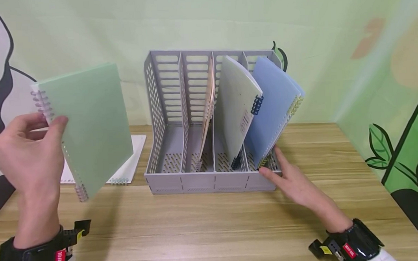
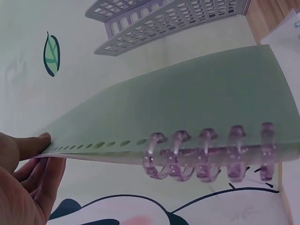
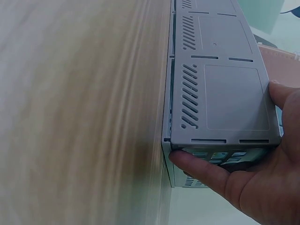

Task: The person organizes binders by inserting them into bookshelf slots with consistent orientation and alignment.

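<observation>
My left hand (image 1: 32, 151) pinches a green spiral notebook (image 1: 91, 125) by its bound edge, thumb over the cover, and keeps it upright at the left. Translucent purple rings (image 2: 206, 154) and a row of punched holes show along that edge in the left wrist view. A grey file organizer (image 1: 199, 183) with compartments side by side stands at the centre. At its front right corner, my right hand (image 1: 300, 181) grips it, the thumb on the front rim and fingers against the side. The right wrist view shows the organizer's front panel (image 3: 234, 98) close to the hand.
Inside the organizer lean a blue notebook (image 1: 269, 99) with yellow rings, a pale notebook (image 1: 237, 101) with dark blue rings, and an orange-edged one (image 1: 207, 107). A white notebook (image 1: 134, 158) lies on the wooden table (image 1: 200, 233), partly behind the green one. A patterned wall (image 1: 125, 28) closes the back.
</observation>
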Demonstrator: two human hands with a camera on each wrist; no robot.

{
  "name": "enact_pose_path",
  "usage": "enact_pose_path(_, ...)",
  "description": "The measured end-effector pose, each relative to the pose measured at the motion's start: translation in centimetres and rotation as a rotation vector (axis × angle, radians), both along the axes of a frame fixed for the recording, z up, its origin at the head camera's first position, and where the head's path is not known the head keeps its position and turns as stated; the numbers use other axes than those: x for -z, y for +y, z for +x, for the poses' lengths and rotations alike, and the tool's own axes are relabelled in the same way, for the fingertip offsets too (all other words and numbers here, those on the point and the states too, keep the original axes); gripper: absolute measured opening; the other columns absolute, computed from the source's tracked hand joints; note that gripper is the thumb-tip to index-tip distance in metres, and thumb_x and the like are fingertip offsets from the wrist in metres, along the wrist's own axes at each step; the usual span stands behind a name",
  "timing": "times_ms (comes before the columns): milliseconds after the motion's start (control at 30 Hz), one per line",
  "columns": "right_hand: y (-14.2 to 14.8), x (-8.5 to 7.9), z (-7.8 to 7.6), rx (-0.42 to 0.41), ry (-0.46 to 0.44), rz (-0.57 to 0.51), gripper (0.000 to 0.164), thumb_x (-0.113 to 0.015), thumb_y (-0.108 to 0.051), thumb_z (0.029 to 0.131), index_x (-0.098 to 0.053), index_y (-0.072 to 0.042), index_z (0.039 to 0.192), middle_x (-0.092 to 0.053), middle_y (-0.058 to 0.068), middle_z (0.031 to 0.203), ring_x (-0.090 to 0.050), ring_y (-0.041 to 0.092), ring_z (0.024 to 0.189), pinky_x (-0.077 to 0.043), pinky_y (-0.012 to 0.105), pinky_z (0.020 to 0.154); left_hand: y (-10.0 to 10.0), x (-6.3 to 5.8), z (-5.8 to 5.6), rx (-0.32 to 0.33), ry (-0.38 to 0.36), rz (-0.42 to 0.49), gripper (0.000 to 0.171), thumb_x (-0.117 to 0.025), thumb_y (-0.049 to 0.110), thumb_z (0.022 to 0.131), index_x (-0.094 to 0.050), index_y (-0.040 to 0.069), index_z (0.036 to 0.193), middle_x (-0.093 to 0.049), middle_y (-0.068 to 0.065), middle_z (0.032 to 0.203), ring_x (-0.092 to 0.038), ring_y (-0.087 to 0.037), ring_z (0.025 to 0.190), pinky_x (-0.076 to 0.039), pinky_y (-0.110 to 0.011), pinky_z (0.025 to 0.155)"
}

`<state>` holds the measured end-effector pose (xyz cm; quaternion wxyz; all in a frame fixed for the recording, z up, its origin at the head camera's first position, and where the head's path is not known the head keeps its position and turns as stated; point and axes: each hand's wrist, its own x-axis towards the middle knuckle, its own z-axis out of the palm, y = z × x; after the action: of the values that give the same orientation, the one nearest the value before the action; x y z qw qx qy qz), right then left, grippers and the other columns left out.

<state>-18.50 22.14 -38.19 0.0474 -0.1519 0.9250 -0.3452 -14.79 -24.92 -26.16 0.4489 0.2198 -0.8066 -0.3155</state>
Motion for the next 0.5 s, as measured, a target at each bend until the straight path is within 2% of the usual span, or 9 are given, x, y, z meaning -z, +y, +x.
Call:
enact_pose_path(233,0.01,-0.05,0.08,0.002,-0.002,0.005,0.088,-0.045,-0.049,0.103,0.006,0.0,0.155,-0.001,0.018,0.157,-0.023,0.042,0.14,-0.02,0.043,0.111,-0.02,0.17,0.06,0.013,0.063,-0.013,0.03,-0.071,0.03,0.09,-0.074,0.009,0.112,-0.07,0.003,0.106,-0.046,0.026,0.071,-0.04,-0.006,0.07)
enact_pose_path(500,0.02,-0.04,0.06,0.005,-0.003,0.007,0.088,-0.045,-0.048,0.103,0.006,0.0,0.155,-0.001,0.018,0.157,-0.025,0.043,0.139,-0.021,0.044,0.111,0.0,0.04,0.46,0.048,0.118,-0.017,0.03,-0.071,0.033,0.089,-0.074,0.012,0.112,-0.07,0.007,0.105,-0.054,0.019,0.076,-0.043,-0.008,0.071)
